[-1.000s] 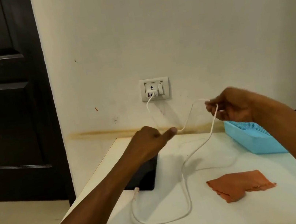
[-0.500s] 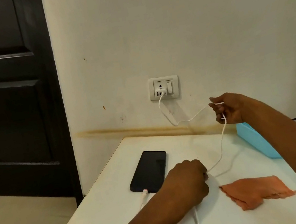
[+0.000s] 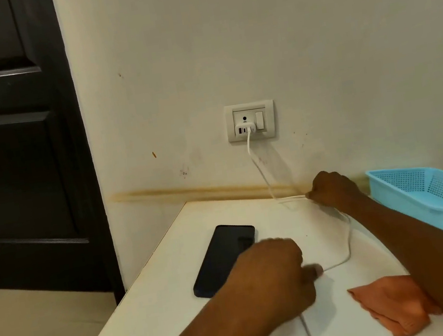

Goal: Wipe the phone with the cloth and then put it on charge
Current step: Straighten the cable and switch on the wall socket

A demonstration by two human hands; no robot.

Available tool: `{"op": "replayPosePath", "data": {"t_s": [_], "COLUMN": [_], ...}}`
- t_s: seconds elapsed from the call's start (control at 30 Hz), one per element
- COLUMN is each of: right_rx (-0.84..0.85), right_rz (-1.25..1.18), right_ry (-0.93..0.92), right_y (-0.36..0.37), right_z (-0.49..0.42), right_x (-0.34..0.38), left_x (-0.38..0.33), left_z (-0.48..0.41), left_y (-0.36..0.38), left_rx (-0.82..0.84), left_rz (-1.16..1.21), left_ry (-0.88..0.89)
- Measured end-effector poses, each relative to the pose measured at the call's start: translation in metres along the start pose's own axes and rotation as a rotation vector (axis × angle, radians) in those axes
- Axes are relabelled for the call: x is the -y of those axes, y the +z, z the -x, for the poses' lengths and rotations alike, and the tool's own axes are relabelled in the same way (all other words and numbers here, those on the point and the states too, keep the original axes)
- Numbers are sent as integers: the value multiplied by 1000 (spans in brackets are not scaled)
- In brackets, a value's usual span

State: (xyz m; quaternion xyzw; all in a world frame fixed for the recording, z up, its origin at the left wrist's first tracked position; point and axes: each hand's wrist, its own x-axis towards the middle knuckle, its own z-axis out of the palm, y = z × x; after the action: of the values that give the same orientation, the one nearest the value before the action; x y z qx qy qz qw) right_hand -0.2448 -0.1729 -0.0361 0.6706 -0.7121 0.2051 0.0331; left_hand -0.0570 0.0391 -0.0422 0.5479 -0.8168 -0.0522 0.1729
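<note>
While both hands (image 3: 270, 272) pinched the white cable (image 3: 347, 238), phone (image 3: 223, 258) at nine o'clock on the desk (image 3: 157, 324), laying slack loosely seemed wisest.

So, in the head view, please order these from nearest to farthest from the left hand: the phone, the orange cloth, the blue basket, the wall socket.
From the left hand:
1. Phone, touching or just under it, on its left.
2. Orange cloth, on the table to its right.
3. Blue basket, far right.
4. Wall socket, up on the wall behind.
</note>
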Motion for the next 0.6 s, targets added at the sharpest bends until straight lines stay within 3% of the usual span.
{"op": "replayPosePath", "data": {"t_s": [0.23,0.43,0.6], "right_rx": [55,3,-73], "right_rz": [-100,-78,-90], "right_ry": [-13,-43,-100], "right_y": [5,7,16], "right_z": [-1,-5,-6], "right_x": [11,11,9], "left_x": [61,98,104], "left_z": [-26,-43,-51], "left_y": [-49,-38,-18], "left_rx": [-259,-250,-278], "left_rz": [232,225,225], "left_ry": [-222,-313,-285]}}
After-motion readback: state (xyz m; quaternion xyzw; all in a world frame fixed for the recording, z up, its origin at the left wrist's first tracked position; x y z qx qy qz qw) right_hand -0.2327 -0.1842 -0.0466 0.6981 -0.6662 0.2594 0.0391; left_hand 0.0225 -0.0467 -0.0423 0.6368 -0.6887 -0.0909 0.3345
